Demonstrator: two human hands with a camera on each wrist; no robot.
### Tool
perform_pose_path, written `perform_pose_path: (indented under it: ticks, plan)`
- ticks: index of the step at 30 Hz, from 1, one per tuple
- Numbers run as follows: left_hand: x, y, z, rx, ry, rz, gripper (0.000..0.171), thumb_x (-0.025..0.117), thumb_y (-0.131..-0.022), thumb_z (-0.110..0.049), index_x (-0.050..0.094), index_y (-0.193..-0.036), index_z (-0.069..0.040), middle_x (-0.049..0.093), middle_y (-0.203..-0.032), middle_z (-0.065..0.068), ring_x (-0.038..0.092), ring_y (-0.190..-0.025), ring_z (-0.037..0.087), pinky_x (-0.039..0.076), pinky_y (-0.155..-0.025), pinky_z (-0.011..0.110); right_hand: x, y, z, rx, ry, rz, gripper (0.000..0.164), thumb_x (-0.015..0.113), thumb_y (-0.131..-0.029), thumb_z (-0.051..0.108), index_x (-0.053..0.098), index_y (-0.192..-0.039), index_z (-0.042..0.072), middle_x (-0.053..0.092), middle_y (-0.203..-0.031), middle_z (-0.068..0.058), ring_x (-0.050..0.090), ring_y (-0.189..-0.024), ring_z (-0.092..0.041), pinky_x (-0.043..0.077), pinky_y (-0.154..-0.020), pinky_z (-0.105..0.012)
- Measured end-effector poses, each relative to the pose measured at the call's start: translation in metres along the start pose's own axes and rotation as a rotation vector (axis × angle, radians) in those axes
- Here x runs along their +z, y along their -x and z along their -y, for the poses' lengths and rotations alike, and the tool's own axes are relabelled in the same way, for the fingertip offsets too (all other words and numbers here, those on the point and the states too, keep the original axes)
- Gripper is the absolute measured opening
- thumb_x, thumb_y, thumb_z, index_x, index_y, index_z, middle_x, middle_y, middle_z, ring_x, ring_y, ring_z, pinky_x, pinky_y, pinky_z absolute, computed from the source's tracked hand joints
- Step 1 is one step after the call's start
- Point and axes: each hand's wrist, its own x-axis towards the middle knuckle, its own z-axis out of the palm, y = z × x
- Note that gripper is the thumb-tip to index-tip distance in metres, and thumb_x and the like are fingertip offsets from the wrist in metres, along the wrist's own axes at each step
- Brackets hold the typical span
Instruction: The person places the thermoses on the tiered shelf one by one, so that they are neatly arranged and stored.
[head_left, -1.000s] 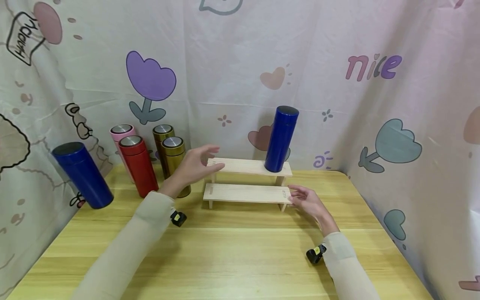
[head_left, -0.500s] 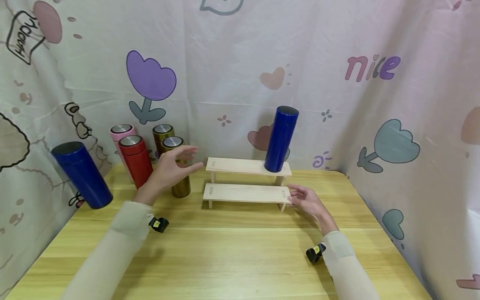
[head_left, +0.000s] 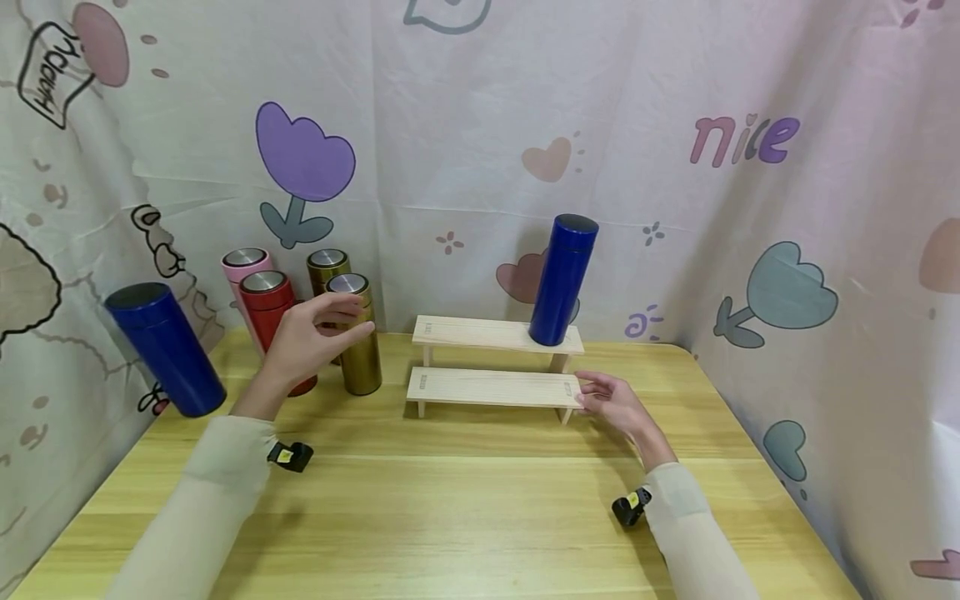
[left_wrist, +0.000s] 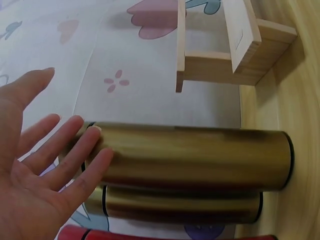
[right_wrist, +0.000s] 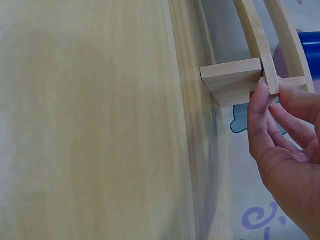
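Observation:
My left hand (head_left: pixel 306 340), fingers spread and holding nothing, hovers in front of the red thermos bottle (head_left: pixel 267 308), close to the front gold bottle (head_left: pixel 363 358). In the left wrist view the fingers overlap that gold bottle's lid end; whether they touch it I cannot tell. At the right end of a two-step wooden rack (head_left: pixel 491 387), my right hand (head_left: pixel 617 410) pinches the lower board's edge (right_wrist: pixel 271 80) between thumb and fingers. A blue thermos bottle (head_left: pixel 564 279) stands upright on the right part of the upper step.
A second blue bottle (head_left: pixel 167 350) stands at the far left. Behind the red and gold ones are a pink bottle (head_left: pixel 244 260) and another gold bottle (head_left: pixel 327 265). A patterned cloth (head_left: pixel 450 125) hangs behind and beside the wooden table (head_left: pixel 465 517).
My left hand has moved left and slightly down, away from the rack's left end and past the front gold bottle. The right hand has stayed on the rack.

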Motion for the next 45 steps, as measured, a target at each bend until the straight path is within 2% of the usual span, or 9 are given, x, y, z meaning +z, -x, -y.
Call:
perform_pose_path:
  ticks: [6, 12, 14, 16, 19, 21, 26, 31, 45]
  plan:
    - [-0.011, 0.003, 0.006, -0.050, 0.012, -0.063, 0.038, 0.081, -0.091, -0.029, 0.072, -0.122, -0.009, 0.076, -0.115, 0.015, 0.068, -0.086, -0.008, 0.053, -0.076, 0.005, 0.000, 0.000, 0.001, 0.005, -0.004, -0.001, 0.057, 0.062, -0.098, -0.005, 0.041, -0.151, -0.011, 0.059, -0.124, -0.028, 0.066, -0.091, -0.009, 0.064, -0.088, -0.030]
    - [-0.019, 0.008, 0.016, -0.056, -0.024, -0.068, 0.041, 0.081, -0.091, -0.029, 0.071, -0.124, -0.008, 0.075, -0.116, 0.018, 0.067, -0.085, -0.011, 0.052, -0.075, 0.005, 0.000, 0.000, 0.002, 0.002, 0.000, -0.001, 0.057, 0.062, -0.098, -0.005, 0.041, -0.151, -0.011, 0.059, -0.124, -0.029, 0.066, -0.091, -0.008, 0.064, -0.088, -0.031]
    - [-0.021, 0.010, 0.019, -0.079, -0.056, -0.069, 0.045, 0.080, -0.091, -0.032, 0.068, -0.128, -0.008, 0.074, -0.120, 0.018, 0.068, -0.091, -0.005, 0.051, -0.078, 0.007, 0.000, 0.000, 0.001, 0.002, 0.002, 0.000, 0.057, 0.062, -0.098, -0.005, 0.041, -0.151, -0.011, 0.058, -0.124, -0.030, 0.066, -0.091, -0.008, 0.064, -0.087, -0.030]
    - [-0.021, 0.012, 0.020, -0.114, -0.075, -0.078, 0.051, 0.079, -0.092, -0.034, 0.064, -0.133, -0.008, 0.072, -0.125, 0.018, 0.071, -0.101, 0.008, 0.056, -0.088, 0.019, 0.000, -0.001, 0.001, 0.005, -0.001, 0.001, 0.057, 0.062, -0.098, -0.005, 0.041, -0.151, -0.010, 0.058, -0.124, -0.030, 0.066, -0.091, -0.008, 0.064, -0.087, -0.030]
    - [-0.021, 0.014, 0.022, -0.164, -0.090, -0.073, 0.062, 0.077, -0.093, -0.037, 0.055, -0.143, -0.007, 0.065, -0.135, 0.021, 0.067, -0.117, 0.035, 0.057, -0.099, 0.047, 0.001, -0.001, -0.001, 0.012, -0.009, 0.001, 0.057, 0.061, -0.098, -0.005, 0.041, -0.151, -0.010, 0.058, -0.124, -0.028, 0.066, -0.090, -0.009, 0.064, -0.089, -0.033]
    - [-0.020, 0.014, 0.024, -0.180, -0.075, -0.054, 0.070, 0.076, -0.093, -0.037, 0.047, -0.149, -0.006, 0.059, -0.142, 0.024, 0.061, -0.126, 0.045, 0.051, -0.102, 0.064, 0.001, -0.002, -0.001, 0.016, -0.013, 0.000, 0.057, 0.061, -0.098, -0.006, 0.041, -0.151, -0.010, 0.058, -0.123, -0.028, 0.066, -0.090, -0.009, 0.064, -0.089, -0.034]
    - [-0.018, 0.009, 0.028, -0.233, -0.059, 0.039, 0.088, 0.075, -0.094, -0.043, 0.029, -0.161, -0.008, 0.048, -0.153, 0.027, 0.051, -0.138, 0.049, 0.047, -0.107, 0.067, 0.002, -0.002, -0.001, 0.014, -0.005, -0.003, 0.057, 0.061, -0.098, -0.006, 0.041, -0.151, -0.011, 0.058, -0.124, -0.030, 0.066, -0.090, -0.009, 0.064, -0.089, -0.034]
    - [-0.014, 0.002, 0.036, -0.287, -0.063, 0.121, 0.096, 0.074, -0.092, -0.050, 0.025, -0.162, -0.006, 0.044, -0.156, 0.029, 0.047, -0.143, 0.049, 0.041, -0.115, 0.065, 0.002, -0.001, 0.000, 0.009, 0.001, -0.005, 0.056, 0.061, -0.098, -0.006, 0.041, -0.150, -0.011, 0.058, -0.125, -0.031, 0.066, -0.090, -0.009, 0.064, -0.088, -0.033]
    - [-0.002, -0.010, 0.049, -0.305, -0.025, 0.102, 0.100, 0.073, -0.092, -0.051, 0.021, -0.163, -0.004, 0.041, -0.157, 0.031, 0.046, -0.143, 0.050, 0.042, -0.116, 0.063, 0.000, -0.001, 0.000, 0.009, 0.004, -0.011, 0.056, 0.061, -0.098, -0.005, 0.042, -0.151, -0.010, 0.058, -0.125, -0.030, 0.065, -0.091, -0.008, 0.063, -0.085, -0.027]
